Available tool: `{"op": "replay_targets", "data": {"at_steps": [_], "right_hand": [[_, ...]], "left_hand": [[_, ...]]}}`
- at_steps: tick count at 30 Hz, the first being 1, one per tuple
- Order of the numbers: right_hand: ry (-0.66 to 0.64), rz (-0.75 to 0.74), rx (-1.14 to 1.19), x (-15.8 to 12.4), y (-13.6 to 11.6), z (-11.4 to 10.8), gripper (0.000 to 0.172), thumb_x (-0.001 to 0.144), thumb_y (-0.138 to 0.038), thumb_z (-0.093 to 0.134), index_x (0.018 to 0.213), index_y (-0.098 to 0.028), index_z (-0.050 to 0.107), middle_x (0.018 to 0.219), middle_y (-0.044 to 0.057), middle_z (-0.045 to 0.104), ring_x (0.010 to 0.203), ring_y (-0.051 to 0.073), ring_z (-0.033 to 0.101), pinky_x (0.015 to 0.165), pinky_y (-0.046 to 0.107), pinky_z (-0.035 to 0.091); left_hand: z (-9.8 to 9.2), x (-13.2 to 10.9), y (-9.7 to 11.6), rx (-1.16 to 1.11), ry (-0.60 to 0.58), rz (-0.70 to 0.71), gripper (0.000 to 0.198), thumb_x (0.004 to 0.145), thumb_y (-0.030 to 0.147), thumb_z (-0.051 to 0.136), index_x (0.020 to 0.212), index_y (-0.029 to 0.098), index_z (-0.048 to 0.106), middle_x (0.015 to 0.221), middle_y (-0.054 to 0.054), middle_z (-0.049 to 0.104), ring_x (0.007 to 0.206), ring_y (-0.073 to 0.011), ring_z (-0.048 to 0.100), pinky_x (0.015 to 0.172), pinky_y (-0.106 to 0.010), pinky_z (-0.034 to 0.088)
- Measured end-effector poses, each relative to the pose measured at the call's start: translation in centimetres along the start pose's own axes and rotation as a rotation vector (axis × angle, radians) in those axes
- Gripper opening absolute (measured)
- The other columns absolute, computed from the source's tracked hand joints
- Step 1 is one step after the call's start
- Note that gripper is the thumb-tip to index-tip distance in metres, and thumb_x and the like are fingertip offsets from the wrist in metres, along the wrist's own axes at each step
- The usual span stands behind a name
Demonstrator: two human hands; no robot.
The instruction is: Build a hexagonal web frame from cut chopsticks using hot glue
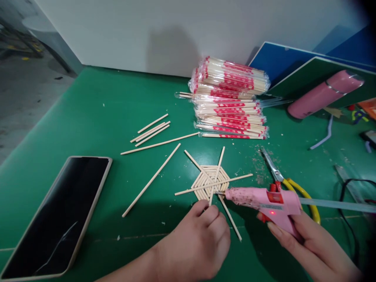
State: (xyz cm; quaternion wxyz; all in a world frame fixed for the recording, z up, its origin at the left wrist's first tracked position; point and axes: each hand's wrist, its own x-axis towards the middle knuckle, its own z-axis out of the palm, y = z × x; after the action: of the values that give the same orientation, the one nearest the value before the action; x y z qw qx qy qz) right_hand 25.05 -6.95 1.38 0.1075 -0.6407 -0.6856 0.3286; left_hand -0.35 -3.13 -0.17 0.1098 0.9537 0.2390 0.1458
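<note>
At six o'clock of web (202,182), left hand (202,239) pinches stick (211,197); at four, right hand (311,243) grips glue gun (249,196); nozzle (221,192) slip could burn left hand.

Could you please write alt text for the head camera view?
A right hand holds a pink glue gun, tip at a hexagonal web of wooden sticks, while the left hand pinches one stick. Loose sticks, a phone, yellow-handled scissors and wrapped chopsticks lie around on the green table.
</note>
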Motion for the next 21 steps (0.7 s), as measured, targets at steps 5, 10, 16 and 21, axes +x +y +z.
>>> {"op": "replay_targets", "data": {"at_steps": [5,10,16,21], "right_hand": [[-0.036,-0.051,-0.006,0.3,-1.0,-0.2,0.036,0.082,-0.029,0.048,0.117,-0.023,0.044,0.110,0.005,0.059,0.093,0.017,0.059,0.079,0.020,0.048],[-0.036,-0.043,0.013,0.3,-1.3,-0.1,0.043,0.082,-0.028,0.048,0.123,-0.024,0.039,0.112,0.005,0.058,0.093,0.017,0.060,0.079,0.020,0.048],[-0.054,-0.007,0.016,0.2,-1.1,-0.1,0.037,0.082,-0.029,0.047,0.119,-0.024,0.042,0.111,0.004,0.059,0.091,0.016,0.060,0.079,0.021,0.048],[-0.077,0.002,0.005,0.3,-1.2,-0.4,0.036,0.083,-0.031,0.047,0.118,-0.026,0.042,0.110,0.003,0.059,0.091,0.015,0.060,0.079,0.019,0.048]], "left_hand": [[0.1,0.0,0.0,0.004,0.012,-0.004,0.011,0.081,0.015,0.044,0.082,0.013,0.055,0.078,-0.004,0.056,0.073,-0.0173,0.047,0.070,-0.036,0.037],[0.1,0.0,-0.1,-0.005,0.006,-0.006,0.010,0.081,0.015,0.044,0.080,0.014,0.054,0.077,-0.004,0.056,0.071,-0.0166,0.046,0.069,-0.035,0.037],[0.0,0.1,-0.1,-0.021,0.009,-0.003,0.010,0.080,0.016,0.045,0.079,0.014,0.054,0.075,-0.003,0.055,0.071,-0.0165,0.047,0.069,-0.035,0.036],[0.0,0.1,-0.1,-0.014,0.008,-0.010,0.009,0.079,0.016,0.045,0.079,0.014,0.054,0.076,-0.003,0.055,0.071,-0.0167,0.047,0.069,-0.035,0.036]]}}
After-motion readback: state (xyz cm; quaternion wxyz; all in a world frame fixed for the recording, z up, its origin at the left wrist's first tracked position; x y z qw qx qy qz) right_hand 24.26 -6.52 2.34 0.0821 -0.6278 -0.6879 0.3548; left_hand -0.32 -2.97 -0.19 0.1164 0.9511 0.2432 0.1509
